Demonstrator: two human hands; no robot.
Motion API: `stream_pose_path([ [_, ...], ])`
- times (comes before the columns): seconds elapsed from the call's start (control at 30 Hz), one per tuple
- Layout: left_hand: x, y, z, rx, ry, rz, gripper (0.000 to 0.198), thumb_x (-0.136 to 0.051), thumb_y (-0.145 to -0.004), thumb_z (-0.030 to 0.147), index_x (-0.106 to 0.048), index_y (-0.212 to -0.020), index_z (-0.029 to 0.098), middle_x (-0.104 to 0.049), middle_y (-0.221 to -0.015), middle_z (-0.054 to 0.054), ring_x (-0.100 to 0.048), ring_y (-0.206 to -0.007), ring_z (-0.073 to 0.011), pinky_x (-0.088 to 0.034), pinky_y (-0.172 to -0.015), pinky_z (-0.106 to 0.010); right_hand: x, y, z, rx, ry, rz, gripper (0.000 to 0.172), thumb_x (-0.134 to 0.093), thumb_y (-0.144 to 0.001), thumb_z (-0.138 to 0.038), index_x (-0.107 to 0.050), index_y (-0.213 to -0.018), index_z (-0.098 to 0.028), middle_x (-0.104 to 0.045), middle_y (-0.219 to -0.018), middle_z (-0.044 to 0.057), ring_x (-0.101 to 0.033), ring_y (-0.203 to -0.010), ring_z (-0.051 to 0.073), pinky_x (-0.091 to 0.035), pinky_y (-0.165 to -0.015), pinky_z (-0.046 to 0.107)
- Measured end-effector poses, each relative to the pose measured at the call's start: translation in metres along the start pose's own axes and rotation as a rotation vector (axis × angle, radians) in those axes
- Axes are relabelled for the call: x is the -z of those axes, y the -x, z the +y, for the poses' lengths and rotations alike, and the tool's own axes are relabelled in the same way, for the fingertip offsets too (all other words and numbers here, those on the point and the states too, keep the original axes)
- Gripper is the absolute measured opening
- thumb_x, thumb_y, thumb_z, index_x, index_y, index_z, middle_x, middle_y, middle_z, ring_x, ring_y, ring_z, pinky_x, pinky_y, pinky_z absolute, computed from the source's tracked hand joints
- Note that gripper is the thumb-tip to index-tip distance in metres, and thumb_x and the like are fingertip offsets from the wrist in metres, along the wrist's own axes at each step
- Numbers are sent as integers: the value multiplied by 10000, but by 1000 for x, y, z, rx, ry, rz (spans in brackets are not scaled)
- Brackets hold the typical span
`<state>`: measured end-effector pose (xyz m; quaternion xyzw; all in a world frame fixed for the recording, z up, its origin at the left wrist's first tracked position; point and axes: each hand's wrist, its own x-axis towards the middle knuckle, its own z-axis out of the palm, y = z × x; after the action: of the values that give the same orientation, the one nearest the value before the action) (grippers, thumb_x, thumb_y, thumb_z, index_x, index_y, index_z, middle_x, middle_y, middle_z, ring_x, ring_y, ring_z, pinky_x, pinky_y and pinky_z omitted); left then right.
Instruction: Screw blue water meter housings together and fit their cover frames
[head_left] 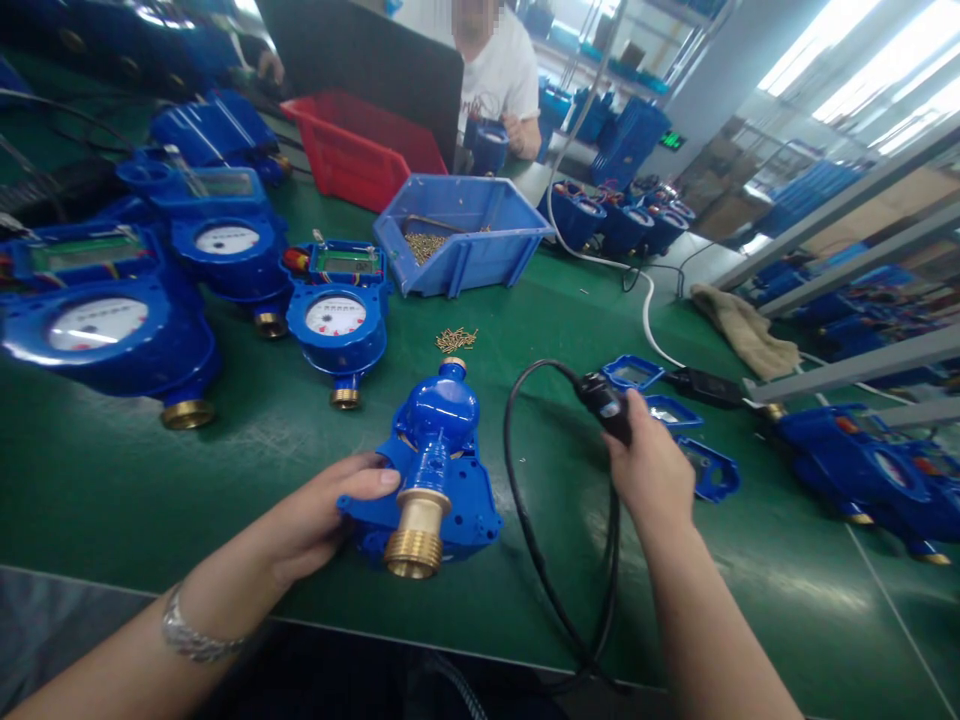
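Observation:
My left hand point(330, 515) is wrapped round the left side of a blue water meter point(442, 415), which is turned over with its underside up. The meter's threaded brass end points toward me. My right hand point(652, 465) grips a black tool point(606, 408) with a black cable point(517, 510) looping down from it. A small pile of brass screws point(456, 340) lies on the green table just beyond the meter. Blue frame-like covers point(709, 470) lie to the right, partly behind my right hand.
Several blue meters point(336, 318) stand on the left of the green table point(300, 450). A blue bin point(480, 250) with screws and a red bin point(349, 150) are beyond. Across the table sits a person point(502, 80). A metal rack point(862, 375), cloth point(746, 330) and more meters point(877, 465) are right.

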<state>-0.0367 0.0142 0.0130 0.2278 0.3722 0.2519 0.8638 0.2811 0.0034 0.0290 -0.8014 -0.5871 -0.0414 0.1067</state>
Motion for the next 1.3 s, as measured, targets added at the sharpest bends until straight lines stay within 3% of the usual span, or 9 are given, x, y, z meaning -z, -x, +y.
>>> stream_pose_path([
  [0.07, -2, -2, -1, 8, -2, -41, 346, -701, -674, 310, -682, -968, 131, -729, -919, -91, -663, -821, -236, -488, -778, -310, 28, -1, -4, -72, -269, 211, 521, -613, -756, -257, -456, -1251, -211, -587, -1064, 150, -581, -926, 326, -447, -752, 465],
  [0.17, -7, -5, -4, 19, 11, -68, 338, -700, -680, 299, -679, -975, 133, -732, -908, -89, -663, -821, -228, -487, -767, -298, 72, -2, -25, -74, -846, 465, 403, -593, -731, -206, -513, -1108, -323, -571, -892, 18, -590, -838, 223, -473, -772, 434],
  [0.27, -13, -7, -5, 31, 2, -37, 302, -696, -683, 282, -680, -944, 132, -736, -855, -79, -661, -772, -208, -482, -759, -294, 97, -2, -59, -38, -1421, 426, 356, -511, -663, -84, -587, -961, -264, -522, -716, -16, -549, -677, 149, -500, -703, 358],
  [0.33, -15, -8, -6, 28, -15, -29, 315, -695, -677, 292, -675, -941, 121, -733, -876, -94, -660, -777, -217, -478, -773, -311, 99, -2, -79, -40, -1582, 360, 319, -502, -632, -68, -605, -887, -229, -517, -640, -22, -520, -599, 132, -486, -623, 317],
  [0.5, -14, -9, -6, 48, -42, -37, 388, -685, -674, 331, -649, -987, 105, -717, -943, -123, -653, -846, -249, -461, -826, -347, 85, -6, -110, 94, -1523, 265, 328, -521, -624, -91, -553, -913, -243, -538, -633, -41, -534, -556, 133, -471, -587, 322],
  [0.63, -12, -10, -6, 48, -99, -22, 485, -672, -685, 367, -573, -1095, 126, -688, -1026, -123, -634, -905, -262, -453, -842, -374, 72, -8, -118, 62, -1480, 105, 358, -527, -611, -122, -501, -943, -255, -524, -633, -47, -527, -553, 140, -471, -570, 335],
  [0.8, -13, -12, -7, 41, -139, -1, 540, -697, -643, 375, -531, -1094, 129, -661, -1058, -125, -608, -930, -268, -450, -832, -377, 46, -6, -118, 11, -1550, -48, 364, -565, -604, -110, -470, -938, -218, -576, -610, -56, -571, -547, 136, -485, -577, 319],
  [1.03, -24, -12, -11, 18, -11, 66, 579, -715, -592, 343, -515, -1088, 121, -686, -969, -112, -629, -828, -234, -481, -768, -329, 32, -1, -119, -46, -1569, 14, 287, -541, -615, -110, -482, -877, -214, -555, -576, -68, -537, -479, 113, -458, -506, 286],
  [1.3, -26, -14, -12, 18, -3, 78, 642, -726, -580, 336, -486, -1135, 121, -668, -1042, -128, -625, -867, -248, -487, -767, -330, 29, 2, -120, -94, -1609, 67, 296, -542, -599, -76, -505, -866, -200, -568, -560, -66, -542, -463, 115, -461, -494, 285],
])
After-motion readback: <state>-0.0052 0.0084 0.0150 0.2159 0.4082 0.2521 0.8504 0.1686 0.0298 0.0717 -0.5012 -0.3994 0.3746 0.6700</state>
